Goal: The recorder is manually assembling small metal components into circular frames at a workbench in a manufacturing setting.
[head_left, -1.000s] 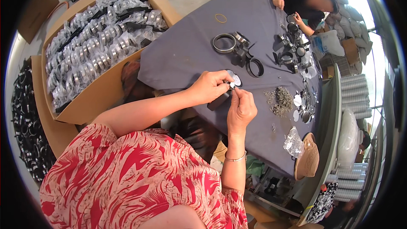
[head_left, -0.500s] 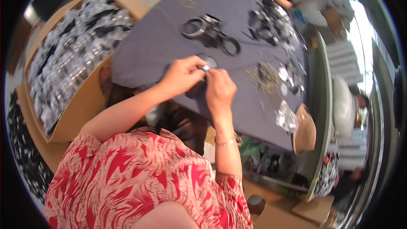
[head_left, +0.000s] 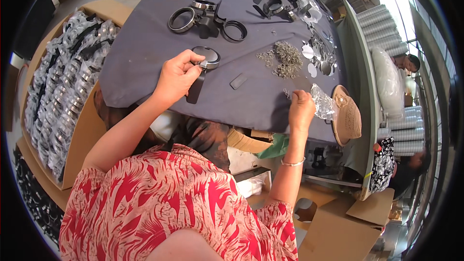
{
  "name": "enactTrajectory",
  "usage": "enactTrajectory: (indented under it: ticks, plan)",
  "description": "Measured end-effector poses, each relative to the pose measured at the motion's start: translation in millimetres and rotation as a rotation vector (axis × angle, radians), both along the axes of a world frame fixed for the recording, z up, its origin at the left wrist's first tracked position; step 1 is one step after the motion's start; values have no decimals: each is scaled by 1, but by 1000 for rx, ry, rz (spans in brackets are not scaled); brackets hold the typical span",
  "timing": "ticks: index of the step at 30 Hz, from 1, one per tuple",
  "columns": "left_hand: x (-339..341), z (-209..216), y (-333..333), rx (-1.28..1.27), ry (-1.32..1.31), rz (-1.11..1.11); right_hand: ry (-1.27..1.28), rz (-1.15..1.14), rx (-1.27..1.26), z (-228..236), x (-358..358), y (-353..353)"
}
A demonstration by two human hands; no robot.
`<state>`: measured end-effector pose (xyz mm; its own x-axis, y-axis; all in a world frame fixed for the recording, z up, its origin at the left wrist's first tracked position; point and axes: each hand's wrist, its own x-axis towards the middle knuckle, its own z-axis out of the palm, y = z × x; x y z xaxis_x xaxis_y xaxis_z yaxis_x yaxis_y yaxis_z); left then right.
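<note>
Between thumb and fingers, my left hand [head_left: 177, 78] grips a round metal-rimmed part [head_left: 209, 57] with a dark disc face and a flat black tab hanging below. My right hand [head_left: 301, 109] is off to the right, over the near side of the table. Its fingers are pinched together; whatever they may hold is too small to make out. A few small metal clips [head_left: 286, 93] lie by those fingertips, and a clear plastic bag [head_left: 323, 102] is just right of them. Beyond the left hand sit several black and silver ring parts [head_left: 181, 20].
A pile of small metal clips [head_left: 288, 59] lies near loose silver discs [head_left: 312, 70] on the grey cloth-covered table [head_left: 145, 63]. A small black rectangular piece [head_left: 238, 81] rests mid-table. A straw hat [head_left: 347, 116] sits at the right edge; a carton [head_left: 72, 96] of bagged parts stands left.
My hands were together on one part and have come apart. The right moved right toward the clips and bag; the left moved left with the round part. The view has shifted too.
</note>
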<state>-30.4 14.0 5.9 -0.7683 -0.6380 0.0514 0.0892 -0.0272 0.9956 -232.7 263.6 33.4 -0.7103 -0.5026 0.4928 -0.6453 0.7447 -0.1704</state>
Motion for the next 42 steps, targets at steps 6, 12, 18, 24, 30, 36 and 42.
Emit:
enactTrajectory:
  ticks: [6, 12, 18, 24, 30, 36, 42]
  plan:
    - [0, 3, 1, 9, 3, -4, -192, -83, 49, -5, -19, 18]
    - [-3, 1, -3, 6, 6, -16, 19, -236, -12, -12, -50, 45]
    - [10, 8, 0, -8, -38, 44, 134, -157, 420, -20, -73, 30]
    - [-16, -10, 14, -255, 256, 91, 187, -67, 515, -34, -111, 92]
    - [-14, -14, 11, -318, 331, 187, 451, 8, 721, -12, -95, 54]
    - [-16, -10, 8, -292, 271, 164, 211, 8, 551, 23, -53, 28]
    - [-11, -4, 10, -280, 255, 152, 100, -132, 515, 26, -62, 22]
